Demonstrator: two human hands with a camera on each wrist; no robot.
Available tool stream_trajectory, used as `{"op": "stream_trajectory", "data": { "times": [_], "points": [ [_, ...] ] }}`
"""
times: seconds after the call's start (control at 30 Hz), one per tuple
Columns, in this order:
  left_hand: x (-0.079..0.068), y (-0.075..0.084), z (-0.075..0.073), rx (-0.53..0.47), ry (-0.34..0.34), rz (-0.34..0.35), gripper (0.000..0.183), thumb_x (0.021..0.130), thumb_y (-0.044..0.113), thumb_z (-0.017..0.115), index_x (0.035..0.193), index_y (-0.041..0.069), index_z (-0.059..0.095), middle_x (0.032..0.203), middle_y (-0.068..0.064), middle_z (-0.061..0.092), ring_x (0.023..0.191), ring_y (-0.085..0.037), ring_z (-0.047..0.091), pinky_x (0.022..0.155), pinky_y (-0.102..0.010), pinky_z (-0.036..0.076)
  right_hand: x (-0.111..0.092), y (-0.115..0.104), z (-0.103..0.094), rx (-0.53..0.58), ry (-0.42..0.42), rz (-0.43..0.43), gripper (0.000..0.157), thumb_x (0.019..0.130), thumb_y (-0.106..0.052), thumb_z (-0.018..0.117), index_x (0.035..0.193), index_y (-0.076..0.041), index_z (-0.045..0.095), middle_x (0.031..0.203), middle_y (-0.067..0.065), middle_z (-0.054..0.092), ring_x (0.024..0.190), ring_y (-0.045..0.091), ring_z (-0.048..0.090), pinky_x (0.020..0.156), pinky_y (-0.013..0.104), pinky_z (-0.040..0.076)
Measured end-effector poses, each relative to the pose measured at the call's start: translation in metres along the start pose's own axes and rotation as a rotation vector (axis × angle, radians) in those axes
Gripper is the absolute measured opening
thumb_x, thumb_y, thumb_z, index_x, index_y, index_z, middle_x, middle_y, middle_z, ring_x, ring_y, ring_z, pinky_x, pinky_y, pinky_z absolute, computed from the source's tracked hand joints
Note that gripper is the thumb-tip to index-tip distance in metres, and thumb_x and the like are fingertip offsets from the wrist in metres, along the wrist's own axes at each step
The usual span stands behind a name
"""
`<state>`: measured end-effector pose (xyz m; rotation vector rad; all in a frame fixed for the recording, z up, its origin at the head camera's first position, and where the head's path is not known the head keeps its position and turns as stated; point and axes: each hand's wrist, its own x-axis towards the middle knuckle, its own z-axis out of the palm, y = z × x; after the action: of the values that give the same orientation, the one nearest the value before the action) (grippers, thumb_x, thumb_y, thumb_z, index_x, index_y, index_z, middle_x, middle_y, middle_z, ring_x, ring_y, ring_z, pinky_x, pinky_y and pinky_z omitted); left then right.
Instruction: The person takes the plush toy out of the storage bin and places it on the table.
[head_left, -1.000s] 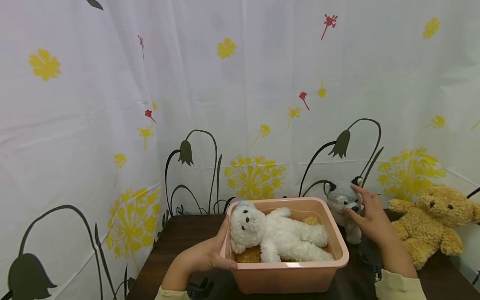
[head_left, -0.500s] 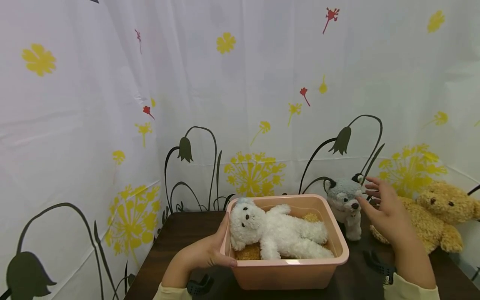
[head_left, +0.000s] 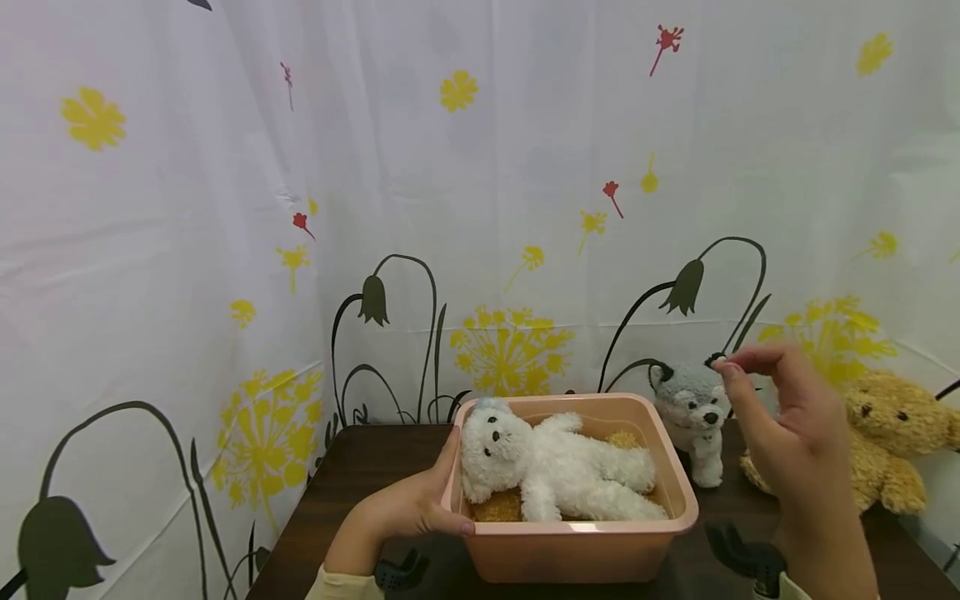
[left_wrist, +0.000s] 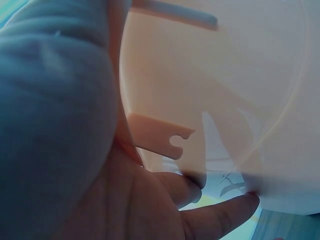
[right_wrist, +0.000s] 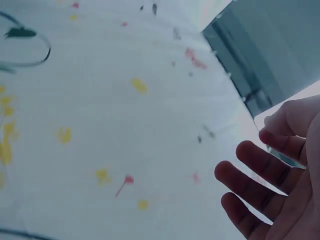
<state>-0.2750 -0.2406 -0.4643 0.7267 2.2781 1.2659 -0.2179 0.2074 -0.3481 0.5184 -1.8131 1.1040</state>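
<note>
A pink plastic tub (head_left: pixel 570 552) stands on the dark table. On its back inside lies a white teddy bear (head_left: pixel 558 467), its head at the left end, with golden-brown plush (head_left: pixel 497 505) partly showing beneath it. My left hand (head_left: pixel 405 505) holds the tub's left side, thumb on the front rim corner and fingers against the outer wall. My right hand (head_left: pixel 798 425) is raised in front of a grey-and-white husky plush (head_left: pixel 688 400). Thumb and index finger come close together with nothing seen between them, and the other fingers (right_wrist: pixel 247 185) are loosely bent.
The husky sits upright just right of the tub. A golden teddy bear (head_left: pixel 892 425) leans at the table's right end, partly behind my right hand. Behind the dark wooden table (head_left: pixel 360 454) hangs a white curtain (head_left: pixel 525 167) with printed flowers.
My right hand has come away from the husky's head, moving right and nearer to me, its thumb and index finger drawing together. The left hand and tub look the same.
</note>
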Motion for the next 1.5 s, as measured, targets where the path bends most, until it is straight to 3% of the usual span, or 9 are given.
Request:
{"op": "stream_trajectory", "data": {
  "times": [0.13, 0.33, 0.47, 0.6, 0.8, 1.03, 1.27, 1.4, 1.5],
  "points": [
    [-0.001, 0.000, -0.003, -0.008, -0.011, 0.047, 0.151, 0.085, 0.064, 0.087, 0.159, 0.045, -0.043, 0.180, -0.017, -0.027, 0.166, -0.049, 0.009, 0.126, -0.056, 0.035, 0.028, -0.018, 0.030, 0.140, -0.031, -0.035, 0.007, 0.104, 0.005, 0.064, 0.110, 0.006, 0.069, 0.101, 0.001, 0.071, 0.097, 0.009, 0.068, 0.084, 0.017, 0.049],
    [-0.002, -0.001, -0.002, 0.011, -0.004, -0.007, 0.153, 0.086, 0.065, 0.087, 0.163, 0.034, -0.042, 0.179, -0.017, -0.030, 0.167, -0.047, 0.012, 0.127, -0.056, 0.033, 0.052, -0.026, 0.081, 0.141, -0.088, 0.061, 0.009, 0.109, -0.014, 0.066, 0.107, -0.006, 0.069, 0.093, -0.001, 0.069, 0.086, 0.010, 0.065, 0.080, 0.019, 0.050],
    [-0.001, -0.002, 0.000, 0.027, -0.001, -0.024, 0.154, 0.085, 0.066, 0.086, 0.164, 0.030, -0.041, 0.179, -0.019, -0.027, 0.166, -0.045, 0.018, 0.126, -0.054, 0.035, 0.059, -0.019, 0.113, 0.186, -0.095, 0.125, 0.014, 0.110, -0.022, 0.066, 0.105, -0.009, 0.068, 0.088, 0.001, 0.068, 0.081, 0.014, 0.064, 0.073, 0.026, 0.048],
    [-0.001, -0.003, 0.002, 0.030, 0.004, -0.034, 0.155, 0.084, 0.070, 0.086, 0.165, 0.027, -0.040, 0.179, -0.021, -0.026, 0.165, -0.046, 0.020, 0.126, -0.054, 0.036, 0.061, -0.009, 0.147, 0.183, -0.116, 0.193, 0.014, 0.109, -0.025, 0.067, 0.105, -0.013, 0.069, 0.092, 0.003, 0.069, 0.084, 0.017, 0.063, 0.076, 0.030, 0.048],
    [-0.002, -0.001, 0.002, 0.029, -0.001, -0.034, 0.156, 0.083, 0.072, 0.085, 0.165, 0.025, -0.040, 0.180, -0.020, -0.025, 0.164, -0.043, 0.022, 0.126, -0.053, 0.036, 0.047, 0.010, 0.185, 0.174, -0.206, 0.298, 0.013, 0.110, -0.028, 0.066, 0.104, -0.016, 0.067, 0.085, 0.005, 0.065, 0.074, 0.023, 0.058, 0.069, 0.037, 0.048],
    [-0.002, 0.003, 0.000, 0.032, 0.009, -0.019, 0.155, 0.085, 0.066, 0.087, 0.164, 0.027, -0.041, 0.180, -0.017, -0.026, 0.165, -0.042, 0.022, 0.126, -0.053, 0.036, 0.028, 0.032, 0.209, 0.155, -0.381, 0.433, 0.015, 0.110, -0.034, 0.065, 0.107, -0.019, 0.065, 0.084, 0.004, 0.059, 0.070, 0.026, 0.053, 0.067, 0.040, 0.046],
    [-0.001, 0.004, 0.000, 0.034, 0.032, -0.034, 0.155, 0.085, 0.063, 0.089, 0.166, 0.026, -0.038, 0.181, -0.020, -0.019, 0.161, -0.040, 0.032, 0.124, -0.052, 0.039, 0.014, 0.050, 0.226, 0.161, -0.513, 0.443, 0.020, 0.111, -0.040, 0.066, 0.112, -0.020, 0.063, 0.082, 0.003, 0.055, 0.068, 0.023, 0.048, 0.067, 0.038, 0.043],
    [-0.001, 0.003, 0.000, 0.041, 0.033, -0.021, 0.153, 0.087, 0.058, 0.089, 0.165, 0.027, -0.039, 0.182, -0.020, -0.018, 0.162, -0.039, 0.032, 0.123, -0.047, 0.040, 0.006, 0.052, 0.234, 0.221, -0.696, 0.397, 0.030, 0.109, -0.040, 0.069, 0.125, -0.016, 0.062, 0.094, 0.006, 0.062, 0.073, 0.022, 0.055, 0.071, 0.040, 0.050],
    [-0.001, 0.001, 0.000, 0.044, 0.026, -0.009, 0.152, 0.088, 0.057, 0.089, 0.165, 0.030, -0.040, 0.182, -0.020, -0.015, 0.161, -0.038, 0.033, 0.122, -0.041, 0.041, -0.001, 0.054, 0.239, 0.216, -0.899, 0.351, 0.046, 0.103, -0.041, 0.077, 0.137, -0.015, 0.059, 0.115, 0.010, 0.064, 0.094, 0.022, 0.063, 0.086, 0.045, 0.055]
  ]
}}
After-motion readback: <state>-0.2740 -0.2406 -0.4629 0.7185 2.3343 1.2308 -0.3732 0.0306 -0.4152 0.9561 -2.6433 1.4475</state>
